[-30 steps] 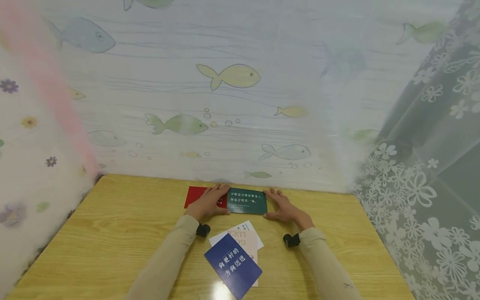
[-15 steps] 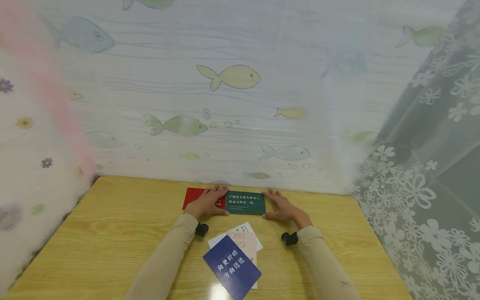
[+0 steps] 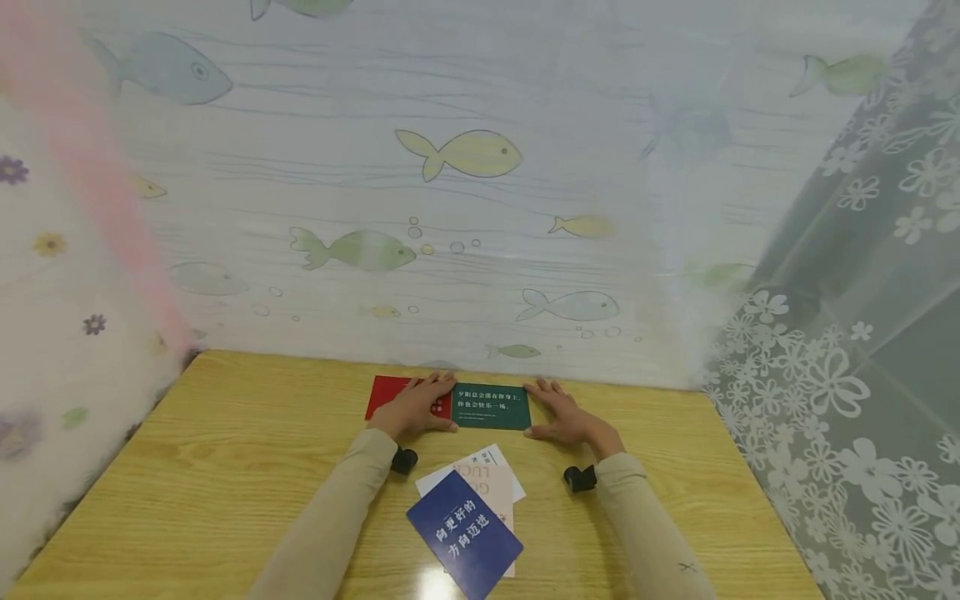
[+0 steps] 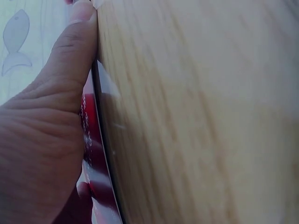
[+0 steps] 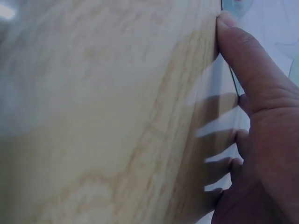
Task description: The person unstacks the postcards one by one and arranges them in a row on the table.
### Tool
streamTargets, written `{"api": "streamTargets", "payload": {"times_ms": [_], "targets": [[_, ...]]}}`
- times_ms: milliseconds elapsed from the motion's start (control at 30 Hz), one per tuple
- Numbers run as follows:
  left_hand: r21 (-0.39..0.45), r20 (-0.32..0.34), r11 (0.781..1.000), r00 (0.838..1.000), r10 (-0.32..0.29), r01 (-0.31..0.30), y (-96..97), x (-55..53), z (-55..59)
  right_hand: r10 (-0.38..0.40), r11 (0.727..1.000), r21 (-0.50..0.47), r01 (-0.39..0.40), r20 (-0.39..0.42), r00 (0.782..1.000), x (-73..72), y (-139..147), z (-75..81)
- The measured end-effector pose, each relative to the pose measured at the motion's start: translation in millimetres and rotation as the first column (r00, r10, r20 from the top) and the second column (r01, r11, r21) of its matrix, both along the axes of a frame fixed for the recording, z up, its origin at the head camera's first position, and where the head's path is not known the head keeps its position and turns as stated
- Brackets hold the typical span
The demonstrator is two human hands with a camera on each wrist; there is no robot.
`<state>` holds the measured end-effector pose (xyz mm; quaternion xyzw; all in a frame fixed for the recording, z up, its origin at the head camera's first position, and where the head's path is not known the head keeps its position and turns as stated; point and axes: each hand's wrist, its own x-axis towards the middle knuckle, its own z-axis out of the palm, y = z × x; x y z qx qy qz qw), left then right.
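Note:
A green card (image 3: 491,407) with white lettering lies flat near the table's far edge, side by side with a red card (image 3: 385,397). Over the red card spreads my left hand (image 3: 413,408), covering much of it, with fingertips and thumb tip at the seam between the two cards. At the green card's right edge rests my right hand (image 3: 566,416), its fingers at the far corner and its thumb at the near corner. In the left wrist view the thumb (image 4: 74,51) lies along the red card's edge. Neither hand curls round a card.
Closer to me lies a loose pile: a dark blue card (image 3: 465,533) on top, a pink card (image 3: 504,487) and a white card (image 3: 491,454) partly beneath. A fish-patterned curtain (image 3: 465,208) hangs behind the wooden table (image 3: 225,467).
Both hands stay at the cards, almost still. The whole head view has shifted slightly; the cards keep their places beside each other.

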<state>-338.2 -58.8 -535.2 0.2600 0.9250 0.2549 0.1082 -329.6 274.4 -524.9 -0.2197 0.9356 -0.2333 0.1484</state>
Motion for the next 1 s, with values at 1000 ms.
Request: {"api": "streamTargets", "payload": {"times_ms": [1000], "targets": [[-0.028,-0.252,1.0,0.968,-0.008,0.001,5.8,15.4,-2.1,-0.051,0.998,-0.03,0.046,-0.187,0.981,20.7,-15.9,-0.9]]}}
